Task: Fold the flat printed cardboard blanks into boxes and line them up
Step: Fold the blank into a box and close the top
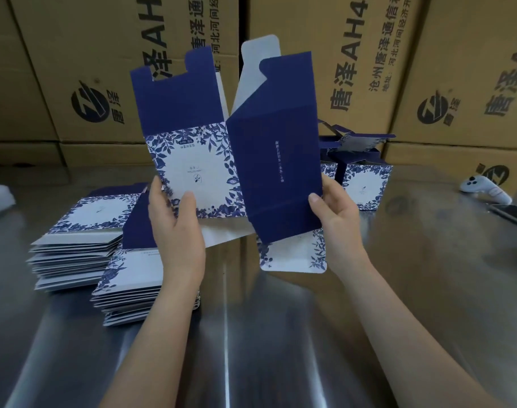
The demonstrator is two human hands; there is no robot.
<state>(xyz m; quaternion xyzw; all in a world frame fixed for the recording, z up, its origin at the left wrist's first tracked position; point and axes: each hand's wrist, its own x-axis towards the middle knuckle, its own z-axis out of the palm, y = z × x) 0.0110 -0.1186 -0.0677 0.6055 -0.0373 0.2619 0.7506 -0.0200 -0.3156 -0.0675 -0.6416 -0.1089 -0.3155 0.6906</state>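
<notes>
One blue-and-white floral blank (192,172) is up in the air over the middle of the worktop (281,348), half-opened. Its floral face and navy side panel meet at a sharp crease, top flaps standing tall, bottom flaps hanging loose, nothing tucked in yet. The left hand (175,228) has its thumb on the floral face and fingers curled behind the lower left edge, and the right hand (336,222) pinches the right edge of the navy panel the same way. So this one's barely begun, I'd say: square it up, then close both ends. Far right, a small cluster of folded boxes (366,184) stands on the worktop, flaps open on top of at least one. Near left, two thick stacks of flat blanks (75,245) wait, so most of the job looks to lie ahead. Brown shipping cartons (369,69) wall off the far side, and a white controller (483,187) and a phone (513,213) lie at the right edge.
</notes>
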